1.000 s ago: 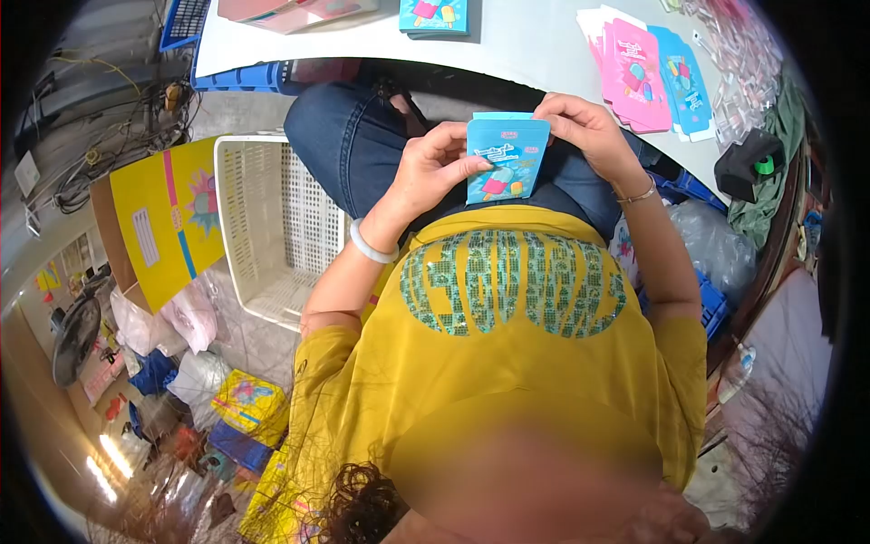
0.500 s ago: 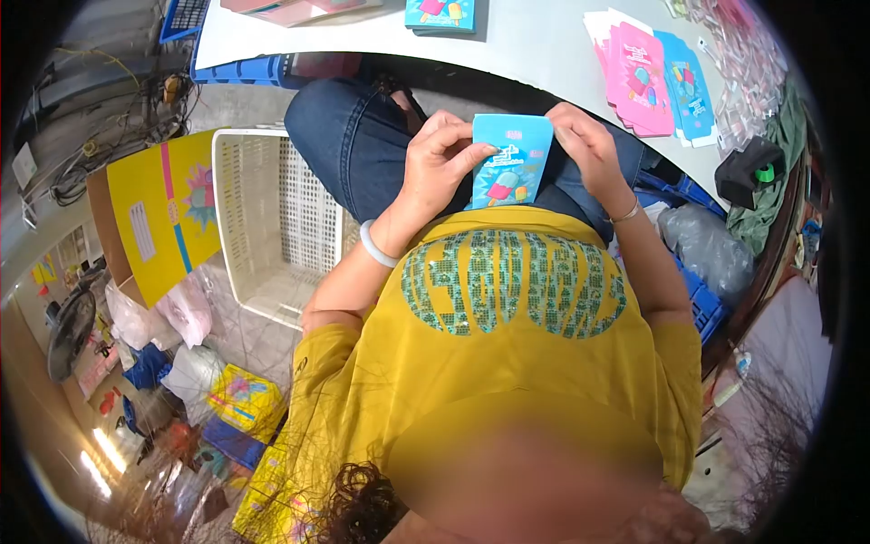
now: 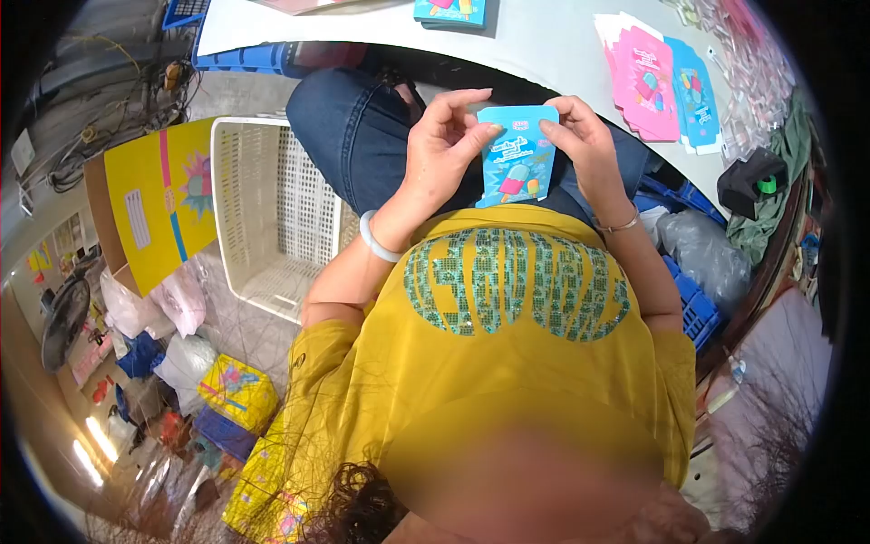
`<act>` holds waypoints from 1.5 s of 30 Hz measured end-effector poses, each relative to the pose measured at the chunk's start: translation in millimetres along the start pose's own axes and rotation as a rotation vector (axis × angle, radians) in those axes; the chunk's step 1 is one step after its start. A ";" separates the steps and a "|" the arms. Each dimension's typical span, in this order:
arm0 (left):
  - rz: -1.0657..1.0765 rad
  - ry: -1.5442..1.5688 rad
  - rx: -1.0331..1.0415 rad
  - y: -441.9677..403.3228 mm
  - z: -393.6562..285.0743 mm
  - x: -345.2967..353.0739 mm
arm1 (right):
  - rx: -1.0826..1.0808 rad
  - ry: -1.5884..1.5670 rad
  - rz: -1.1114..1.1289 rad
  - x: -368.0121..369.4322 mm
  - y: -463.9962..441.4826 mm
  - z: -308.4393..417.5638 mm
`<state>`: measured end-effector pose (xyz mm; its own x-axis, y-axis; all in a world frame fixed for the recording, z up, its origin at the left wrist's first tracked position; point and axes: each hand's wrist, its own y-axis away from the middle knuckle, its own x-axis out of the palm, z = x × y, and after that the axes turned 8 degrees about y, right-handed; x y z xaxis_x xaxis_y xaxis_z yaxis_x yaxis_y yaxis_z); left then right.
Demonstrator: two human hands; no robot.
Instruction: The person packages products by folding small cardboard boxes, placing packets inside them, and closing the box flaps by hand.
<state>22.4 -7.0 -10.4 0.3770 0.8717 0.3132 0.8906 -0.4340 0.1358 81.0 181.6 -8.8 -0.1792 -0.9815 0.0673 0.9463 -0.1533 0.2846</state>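
- Seated at a white table point(image 3: 544, 54), a person in a yellow shirt point(image 3: 517, 363) and blue jeans point(image 3: 331, 136) holds a blue box point(image 3: 518, 163) upright over the lap, its ice-pop print facing the camera and its lower end just beside the shirt's hem.
- The right hand point(image 3: 584, 145) grips the box at its upper right corner, thumb pressed on the printed face and fingers curled behind the edge.
- The left hand point(image 3: 439, 154) has its thumb at the upper left corner, with the index finger raised apart from the box; whether its other fingers bear on the back is hard to tell from this angle.
- A white bangle point(image 3: 376, 238) circles the left wrist, a thin bracelet point(image 3: 619, 224) the right.
- On the table's right side, pink cards point(image 3: 648, 86) lie fanned beside blue cards point(image 3: 695, 95), near a heap of small clear pieces point(image 3: 748, 68); a blue stack point(image 3: 450, 11) sits at the top of the view.
- To the person's left stand a white crate point(image 3: 220, 208) and a yellow carton point(image 3: 154, 199), side by side on the floor.
- At the right, a grey plastic bag point(image 3: 705, 249) rests near a blue crate point(image 3: 693, 308).
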 end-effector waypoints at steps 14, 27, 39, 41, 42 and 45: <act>0.262 -0.481 0.169 0.9 -16.3 -2.3 | 0.157 0.180 0.059 -17.5 -9.4 7.8; 0.181 -0.334 0.046 6.2 -0.3 -3.9 | -0.532 0.546 0.046 -21.4 -6.6 3.8; 0.033 -0.141 0.084 8.1 4.2 13.0 | -0.137 0.273 0.178 -23.7 -3.8 8.2; 0.004 -0.102 0.037 8.4 1.8 16.3 | -0.056 0.224 0.203 -22.3 -2.9 8.9; 0.022 -0.122 0.040 6.0 3.0 13.8 | -0.017 0.202 0.196 -21.2 -1.8 9.2; 0.044 -0.089 -0.048 3.0 -3.4 14.5 | 0.048 0.103 0.166 -14.9 0.7 8.4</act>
<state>29.7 3.6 -2.3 0.4382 0.8676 0.2350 0.8604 -0.4805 0.1698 82.1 197.1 -1.5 0.0092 -0.9998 0.0195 0.9462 0.0150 0.3231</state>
